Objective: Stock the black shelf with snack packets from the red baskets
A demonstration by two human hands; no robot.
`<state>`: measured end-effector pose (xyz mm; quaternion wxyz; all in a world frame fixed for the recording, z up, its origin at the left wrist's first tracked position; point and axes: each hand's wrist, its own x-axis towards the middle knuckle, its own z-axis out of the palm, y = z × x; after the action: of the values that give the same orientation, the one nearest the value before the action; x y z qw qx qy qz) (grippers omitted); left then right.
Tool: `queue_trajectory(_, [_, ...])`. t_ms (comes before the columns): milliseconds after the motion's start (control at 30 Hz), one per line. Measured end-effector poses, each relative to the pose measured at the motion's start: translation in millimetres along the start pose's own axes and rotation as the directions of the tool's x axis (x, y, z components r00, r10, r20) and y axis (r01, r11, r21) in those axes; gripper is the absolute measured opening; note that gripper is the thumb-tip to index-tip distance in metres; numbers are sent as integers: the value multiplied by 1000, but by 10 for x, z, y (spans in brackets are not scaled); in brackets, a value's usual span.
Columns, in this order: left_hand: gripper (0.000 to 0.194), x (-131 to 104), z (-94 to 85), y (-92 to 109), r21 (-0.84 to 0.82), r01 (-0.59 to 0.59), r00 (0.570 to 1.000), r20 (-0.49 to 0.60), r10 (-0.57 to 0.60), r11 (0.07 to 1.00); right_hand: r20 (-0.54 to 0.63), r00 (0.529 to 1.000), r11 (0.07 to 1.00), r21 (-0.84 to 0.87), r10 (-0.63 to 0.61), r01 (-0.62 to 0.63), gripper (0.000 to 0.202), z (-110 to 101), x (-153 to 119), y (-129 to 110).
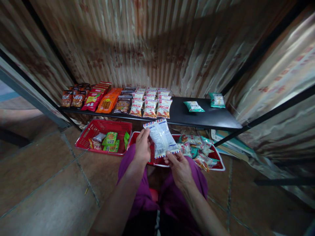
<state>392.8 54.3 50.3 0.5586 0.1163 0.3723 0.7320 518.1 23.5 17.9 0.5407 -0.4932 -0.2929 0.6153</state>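
Observation:
Between my two hands is a white snack bag [161,137] with striped red and blue edges, its printed back and barcode facing me. My left hand [142,146] grips its left side with the thumb on top. At the lower right corner, my right hand [180,167] pinches the bag's edge. Beyond it, rows of similar white snack bags [150,104] stand on the black shelf [180,120]. Below my hands sits a red basket with a white rim [222,167], partly hidden by the bag and my knees, with several snack packets [197,146] at its right end.
Orange and red snack packets [94,98] line the shelf's left part. Two green-and-white bags, one nearer [194,106] and one at the corner [217,100], lie to the right. Another red basket [85,136] on the tiled floor holds green packets [110,139]. Black posts frame the shelf.

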Motion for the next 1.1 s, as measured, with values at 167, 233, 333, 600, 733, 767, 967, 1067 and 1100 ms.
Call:
queue_trajectory(167, [34,22,-7,-28,52,-36,999,-40,38,998,13,1000,999,-42,-25,25,34,-48,-9,52])
queue_trajectory(233, [32,32,-14,-42,73,-52,997,-46,56,996,11,999,998,-51,-30,31,34,-61,-15,68])
queue_trajectory(333, [30,27,-17,-42,98,-64,997,-42,68,993,-2,999,997,-61,-38,38,35,-73,-17,89])
queue_trajectory(600, [43,-137,6,-59,141,17,983,177,-42,990,-70,996,998,14,-57,59,35,-36,-10,123])
queue_trajectory(733, [66,-185,-37,-156,131,100,973,194,-124,986,-71,995,996,43,-71,75,34,-8,-15,116])
queue_trajectory(767, [67,-187,-48,-176,138,105,973,190,-131,985,-69,995,996,48,-68,72,34,-4,-15,113])
queue_trajectory(967, [48,-169,-78,-208,183,138,964,202,-175,973,-23,1000,999,33,-6,7,34,-36,-18,124])
queue_trajectory(1067, [45,-157,-97,-178,206,119,967,199,-160,971,84,996,999,-21,28,-26,36,-143,0,125])
queue_trajectory(1100, [45,-152,-106,-165,210,104,970,194,-146,972,125,992,999,-36,29,-25,38,-192,20,114])
